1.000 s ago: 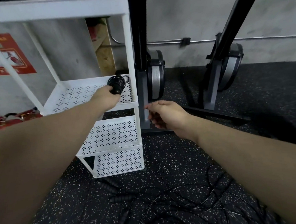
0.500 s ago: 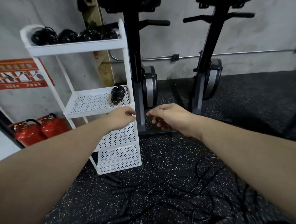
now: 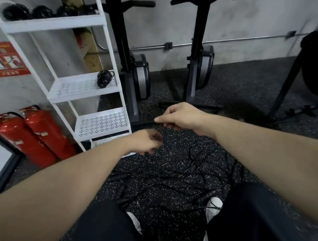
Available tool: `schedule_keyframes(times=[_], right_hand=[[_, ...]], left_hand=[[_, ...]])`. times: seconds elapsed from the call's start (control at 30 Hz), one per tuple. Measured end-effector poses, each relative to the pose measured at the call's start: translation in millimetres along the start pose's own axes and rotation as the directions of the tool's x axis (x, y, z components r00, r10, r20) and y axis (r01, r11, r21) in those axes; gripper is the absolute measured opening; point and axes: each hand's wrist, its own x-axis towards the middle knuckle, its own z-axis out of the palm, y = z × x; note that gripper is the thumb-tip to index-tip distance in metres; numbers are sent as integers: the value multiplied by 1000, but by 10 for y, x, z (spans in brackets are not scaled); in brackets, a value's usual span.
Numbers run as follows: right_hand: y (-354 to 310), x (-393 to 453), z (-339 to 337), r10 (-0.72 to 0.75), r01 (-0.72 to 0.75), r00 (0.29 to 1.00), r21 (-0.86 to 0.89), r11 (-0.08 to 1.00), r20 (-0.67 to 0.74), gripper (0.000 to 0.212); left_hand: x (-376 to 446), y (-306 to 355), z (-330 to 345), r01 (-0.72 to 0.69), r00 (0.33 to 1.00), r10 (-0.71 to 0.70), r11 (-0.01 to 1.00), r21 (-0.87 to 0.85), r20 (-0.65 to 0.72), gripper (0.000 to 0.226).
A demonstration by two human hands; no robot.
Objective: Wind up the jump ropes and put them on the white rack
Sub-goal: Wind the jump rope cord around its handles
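The white rack (image 3: pixel 85 94) stands at the left with four perforated shelves. One wound black jump rope (image 3: pixel 104 79) lies on its second shelf, at the right end. Several wound ropes (image 3: pixel 43 12) fill the top shelf. A tangle of loose black jump ropes (image 3: pixel 169 177) with ribbed handles lies on the speckled floor in front of my feet. My left hand (image 3: pixel 146 141) hangs above the tangle with loosely curled fingers and holds nothing. My right hand (image 3: pixel 182 118) is a little higher and further right, fingers relaxed, also holding nothing.
Two red fire extinguishers (image 3: pixel 32 133) stand left of the rack. Two black exercise machines (image 3: pixel 138 75) stand against the grey wall behind. Another black stand (image 3: pixel 292 86) is at the right. My black-trousered knees and white shoes (image 3: pixel 213 206) are at the bottom.
My left hand let go of the wound rope on the second shelf and drew back and down toward the floor tangle. The view has pulled away from the rack and tilted down.
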Motion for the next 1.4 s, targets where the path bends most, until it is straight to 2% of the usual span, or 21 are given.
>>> schedule_keyframes(times=[0.23,0.27,0.4,0.63,0.87,1.0,1.1,1.23,1.3,1.4], right_hand=[[698,43,-17,154,-154,988,-78,985,-12,47],[832,99,-7,178,-177,984,-74,981,4,47],[1438,382,42,237,-234,971,-80,969,32,24],[2674,862,144,468,-455,875,-119,883,124,21],[3842,1102,246,644,-605,754,-244,758,130,19],[4363,1099,345,662,-505,737,-544,670,132,21],[4771,1020,480,679,-278,686,-769,576,261,33],[5225,890,622,726,-142,585,-835,531,362,46],[5391,840,679,738,-84,560,-861,502,376,51],[5531,805,738,723,36,580,-899,437,375,55]], left_hand=[[334,-227,680,72,997,-67,989,-132,41,34],[403,-274,758,85,996,-80,985,-154,36,34],[747,-486,1067,154,988,-147,951,-267,47,36],[1455,-884,1665,319,947,-266,847,-426,182,40],[2099,-1350,2273,442,891,-337,798,-409,306,29],[2397,-1551,2576,486,866,-360,773,-408,348,28],[2561,-1642,2794,522,846,-382,738,-428,372,24],[2706,-1722,3038,566,817,-389,685,-459,426,21],[2754,-1744,3116,575,810,-387,673,-466,440,19],[2802,-1787,3204,581,806,-393,668,-465,442,17]])
